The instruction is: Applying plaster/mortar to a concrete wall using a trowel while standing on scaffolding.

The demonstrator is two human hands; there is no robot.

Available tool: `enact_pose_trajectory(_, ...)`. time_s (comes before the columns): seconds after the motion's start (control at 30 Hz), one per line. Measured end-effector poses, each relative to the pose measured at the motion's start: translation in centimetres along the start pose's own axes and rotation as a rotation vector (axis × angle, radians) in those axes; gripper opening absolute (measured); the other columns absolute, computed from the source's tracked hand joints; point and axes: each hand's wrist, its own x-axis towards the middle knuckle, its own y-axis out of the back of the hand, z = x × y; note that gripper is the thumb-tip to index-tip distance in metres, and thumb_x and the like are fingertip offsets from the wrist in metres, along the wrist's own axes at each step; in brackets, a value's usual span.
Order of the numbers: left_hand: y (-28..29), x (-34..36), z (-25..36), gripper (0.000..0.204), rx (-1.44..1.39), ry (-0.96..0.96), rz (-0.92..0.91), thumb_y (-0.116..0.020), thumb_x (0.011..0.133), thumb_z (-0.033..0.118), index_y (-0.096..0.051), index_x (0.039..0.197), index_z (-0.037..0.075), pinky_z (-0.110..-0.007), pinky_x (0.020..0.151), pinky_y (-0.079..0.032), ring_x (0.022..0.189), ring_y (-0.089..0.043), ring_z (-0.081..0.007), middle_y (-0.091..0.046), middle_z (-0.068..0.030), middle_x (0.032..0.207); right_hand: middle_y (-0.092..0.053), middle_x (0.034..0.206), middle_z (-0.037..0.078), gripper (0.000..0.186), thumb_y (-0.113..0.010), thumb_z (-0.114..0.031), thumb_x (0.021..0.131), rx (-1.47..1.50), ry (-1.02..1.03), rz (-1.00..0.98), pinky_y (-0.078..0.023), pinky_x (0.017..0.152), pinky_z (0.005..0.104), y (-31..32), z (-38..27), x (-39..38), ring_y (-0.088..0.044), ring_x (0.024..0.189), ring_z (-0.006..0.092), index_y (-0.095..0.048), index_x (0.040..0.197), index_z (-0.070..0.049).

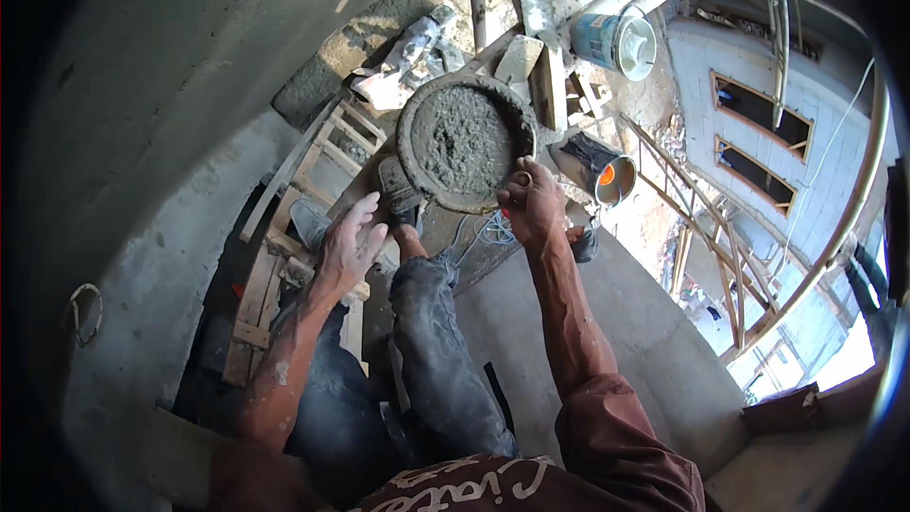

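A round bucket (pixel 404 154) with a thick, crusted rim is filled with wet grey mortar (pixel 463 140). My right hand (pixel 535 197) is closed on the bucket's near right rim, its fingers curled over the edge. Off to the bucket's lower left, my left hand (pixel 349 245) is held apart from it, fingers spread, with nothing in them. Dried grey smears mark my left forearm. What lies under the bucket is mostly hidden by it.
Wooden slatted planks (pixel 254 322) run along the wall (pixel 180 237) on the left. A blue-and-white pail (pixel 597 38) and a dark-sided bucket (pixel 580 159) stand on the right. Bamboo poles (pixel 725 256) rise beyond a low ledge. Blue cord (pixel 491 229) lies below the mortar bucket.
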Motion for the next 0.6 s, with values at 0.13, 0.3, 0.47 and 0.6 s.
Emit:
enact_pose_trajectory(0.13,-8.8,6.5,5.7,0.063,0.073,-0.392,-0.261,-0.064,0.089,0.033,-0.043,0.136,-0.001,-0.041,0.094,-0.046,0.113,-0.057,-0.0381,-0.057,-0.0275,0.121,-0.056,0.078,0.006,0.026,-0.052,-0.026,0.097,-0.171,0.047,-0.112,-0.052,0.062,0.0342,1.0,-1.6,-0.8,-0.059,0.064,0.0163,-0.055,0.106,-0.001)
enact_pose_trajectory(0.3,-9.4,10.5,4.5,0.026,0.048,-0.394,-0.298,-0.054,0.094,0.016,-0.063,0.110,-0.002,-0.040,0.064,-0.049,0.075,-0.067,-0.0346,-0.065,-0.0235,0.081,-0.065,0.082,0.008,0.033,-0.053,-0.030,0.097,-0.649,0.607,0.183,-0.051,0.057,0.0279,10.5,-5.2,10.9,-0.062,0.059,0.0168,-0.060,0.107,0.001)
enact_pose_trajectory(0.47,-7.8,17.4,1.6,0.029,0.191,-0.581,0.097,-0.049,0.097,0.013,-0.058,0.118,-0.004,-0.040,0.079,-0.048,0.095,-0.062,-0.0360,-0.061,-0.0220,0.109,-0.063,0.101,0.010,0.046,-0.063,-0.035,0.091,-1.362,0.578,-0.215,-0.051,0.082,0.0334,22.7,-3.4,24.9,-0.061,0.096,0.0216,-0.057,0.119,0.001)
enact_pose_trajectory(0.6,-5.0,21.8,-4.0,0.041,0.226,-0.614,0.180,-0.042,0.100,0.019,-0.047,0.136,-0.001,-0.041,0.100,-0.041,0.119,-0.051,-0.0383,-0.054,-0.0240,0.126,-0.064,0.095,0.007,0.050,-0.065,-0.044,0.088,-1.080,0.608,-0.265,-0.047,0.079,0.0292,18.6,0.2,29.9,-0.057,0.090,0.0143,-0.063,0.106,0.002)
